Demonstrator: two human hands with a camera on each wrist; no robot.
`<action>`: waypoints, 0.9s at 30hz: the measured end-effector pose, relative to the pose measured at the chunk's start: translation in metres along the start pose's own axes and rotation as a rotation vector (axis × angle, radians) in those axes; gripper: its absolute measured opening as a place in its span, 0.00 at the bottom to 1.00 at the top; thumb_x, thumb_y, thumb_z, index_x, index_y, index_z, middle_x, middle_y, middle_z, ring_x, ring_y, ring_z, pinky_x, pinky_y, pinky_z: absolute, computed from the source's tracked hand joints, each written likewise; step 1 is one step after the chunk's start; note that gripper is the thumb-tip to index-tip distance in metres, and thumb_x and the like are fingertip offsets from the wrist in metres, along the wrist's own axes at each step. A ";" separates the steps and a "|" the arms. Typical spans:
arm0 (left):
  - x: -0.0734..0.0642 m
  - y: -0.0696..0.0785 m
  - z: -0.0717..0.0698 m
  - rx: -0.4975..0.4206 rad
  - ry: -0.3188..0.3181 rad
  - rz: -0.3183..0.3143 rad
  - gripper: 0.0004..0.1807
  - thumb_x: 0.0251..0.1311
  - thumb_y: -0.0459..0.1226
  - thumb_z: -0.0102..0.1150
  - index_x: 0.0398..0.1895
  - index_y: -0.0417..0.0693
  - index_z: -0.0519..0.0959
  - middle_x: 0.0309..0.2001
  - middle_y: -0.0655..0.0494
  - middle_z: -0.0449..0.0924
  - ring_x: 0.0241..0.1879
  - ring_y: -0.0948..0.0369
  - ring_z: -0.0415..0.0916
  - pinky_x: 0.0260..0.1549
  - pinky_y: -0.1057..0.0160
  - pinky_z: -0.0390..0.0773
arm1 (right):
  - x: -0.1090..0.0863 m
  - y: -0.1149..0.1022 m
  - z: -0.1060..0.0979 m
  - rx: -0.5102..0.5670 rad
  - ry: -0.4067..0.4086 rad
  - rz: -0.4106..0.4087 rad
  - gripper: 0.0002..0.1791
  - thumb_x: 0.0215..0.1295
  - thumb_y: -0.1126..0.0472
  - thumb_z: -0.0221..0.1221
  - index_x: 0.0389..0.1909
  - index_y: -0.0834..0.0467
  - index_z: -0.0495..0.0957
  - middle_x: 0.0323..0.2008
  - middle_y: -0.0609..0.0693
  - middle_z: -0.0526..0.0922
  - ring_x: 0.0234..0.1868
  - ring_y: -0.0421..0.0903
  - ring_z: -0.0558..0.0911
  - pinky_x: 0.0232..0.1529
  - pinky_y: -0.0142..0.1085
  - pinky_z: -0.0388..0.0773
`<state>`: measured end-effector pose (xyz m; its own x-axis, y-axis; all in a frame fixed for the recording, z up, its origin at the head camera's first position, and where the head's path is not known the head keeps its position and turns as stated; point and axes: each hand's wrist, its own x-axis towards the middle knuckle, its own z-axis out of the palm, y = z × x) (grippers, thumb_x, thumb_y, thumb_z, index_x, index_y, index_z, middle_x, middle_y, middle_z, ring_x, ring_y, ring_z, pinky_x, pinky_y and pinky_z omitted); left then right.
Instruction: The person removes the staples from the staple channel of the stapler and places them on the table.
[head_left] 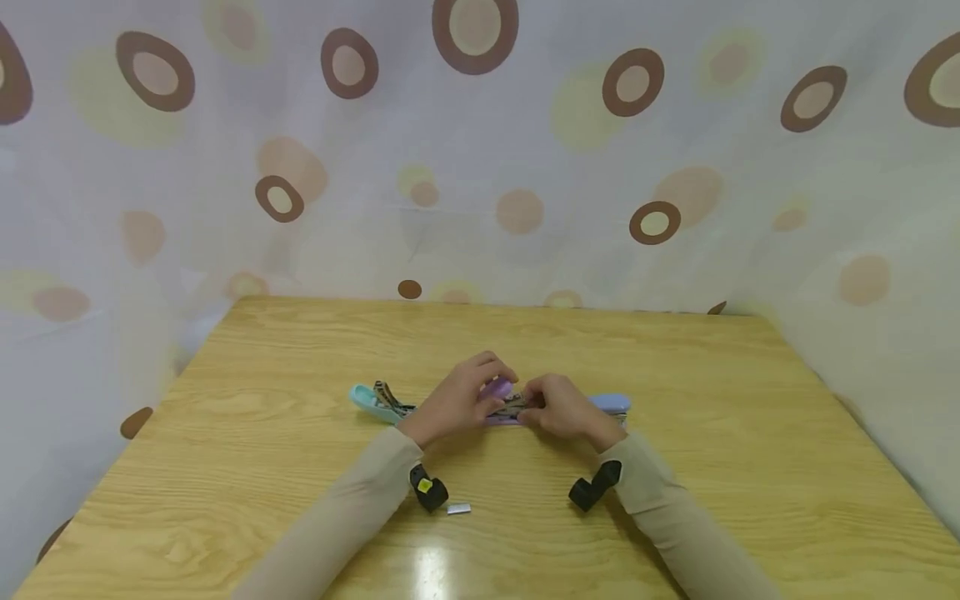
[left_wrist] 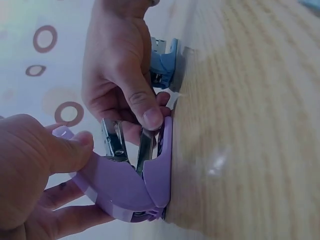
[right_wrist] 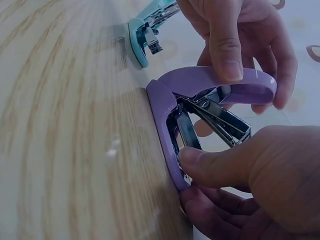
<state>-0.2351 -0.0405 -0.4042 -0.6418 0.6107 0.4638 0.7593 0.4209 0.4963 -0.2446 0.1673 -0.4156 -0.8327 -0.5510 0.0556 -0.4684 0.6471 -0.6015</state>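
Note:
A purple stapler (left_wrist: 117,182) stands opened wide on the table, its upper cover swung up from its base and the metal magazine (right_wrist: 225,122) showing between. My left hand (head_left: 459,402) grips the raised cover, thumb on one side and fingers on the other. At the base's front end my right hand (head_left: 561,405) pinches the stapler, its thumb (right_wrist: 200,161) on the metal strip above the base and its fingers curled at the base's tip.
Left of the hands lies a teal stapler (head_left: 364,398), also opened. A blue stapler (head_left: 611,403) lies to the right, partly behind the right hand. A small strip of staples (head_left: 459,508) rests on the wooden table (head_left: 675,358) nearer me. A patterned curtain (head_left: 465,150) hangs behind.

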 end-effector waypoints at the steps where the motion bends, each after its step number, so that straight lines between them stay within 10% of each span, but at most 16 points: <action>1: -0.001 0.000 0.000 -0.020 0.012 -0.003 0.14 0.55 0.25 0.64 0.46 0.40 0.78 0.44 0.51 0.77 0.46 0.57 0.76 0.48 0.59 0.79 | -0.001 0.000 -0.001 0.003 0.000 0.011 0.08 0.58 0.67 0.65 0.23 0.60 0.76 0.20 0.45 0.74 0.23 0.37 0.70 0.25 0.28 0.69; 16: -0.021 0.001 -0.023 -0.069 0.118 -0.166 0.06 0.57 0.29 0.61 0.36 0.42 0.75 0.37 0.49 0.80 0.37 0.60 0.79 0.38 0.58 0.82 | -0.001 -0.004 -0.004 0.026 -0.006 0.020 0.03 0.58 0.65 0.65 0.30 0.62 0.82 0.26 0.47 0.82 0.26 0.36 0.75 0.29 0.30 0.73; 27: -0.032 0.004 -0.038 0.004 0.029 -0.296 0.08 0.59 0.30 0.63 0.41 0.41 0.76 0.36 0.54 0.79 0.36 0.62 0.76 0.36 0.65 0.80 | -0.002 -0.004 -0.004 0.017 -0.015 0.016 0.02 0.59 0.66 0.65 0.31 0.61 0.82 0.26 0.47 0.82 0.26 0.36 0.75 0.30 0.30 0.74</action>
<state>-0.2161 -0.0840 -0.3892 -0.8379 0.4418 0.3205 0.5393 0.5802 0.6103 -0.2419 0.1674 -0.4102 -0.8356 -0.5483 0.0337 -0.4494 0.6470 -0.6160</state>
